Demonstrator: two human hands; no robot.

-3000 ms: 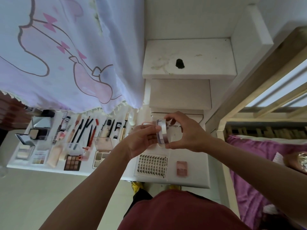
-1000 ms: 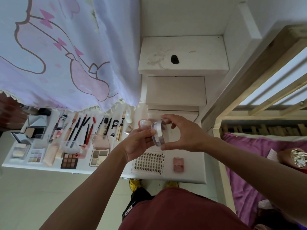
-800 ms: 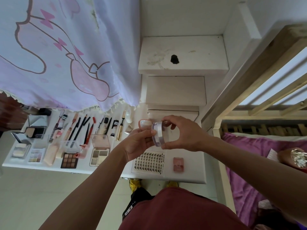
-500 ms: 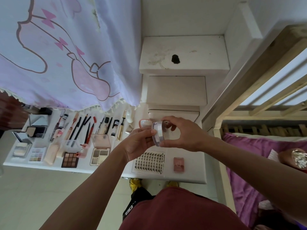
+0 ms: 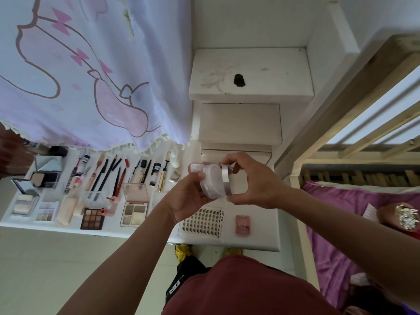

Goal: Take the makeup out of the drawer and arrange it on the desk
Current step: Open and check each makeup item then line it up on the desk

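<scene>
1. Frosted-pink round powder jar (image 5: 211, 185) held on its side just above the lash tray (image 5: 202, 223) — clear of the white desk (image 5: 256, 244).
2. Left hand (image 5: 186, 198) wrapped round the jar's body, up from the tray's left side.
3. Right hand (image 5: 252, 183) pinching the silver-banded lid (image 5: 225, 180) between thumb and fingertips, above the tray's right edge; lid seated or loose — cannot tell.
4. Right of the tray, flat on the desk: small pink compact (image 5: 242, 225).
5. Left of the tray: brown eyeshadow palette (image 5: 92, 218), other palettes, with pencils and tubes in a row behind them.

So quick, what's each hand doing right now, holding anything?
Left hand: grips the round jar.
Right hand: grips the jar's lid.
</scene>
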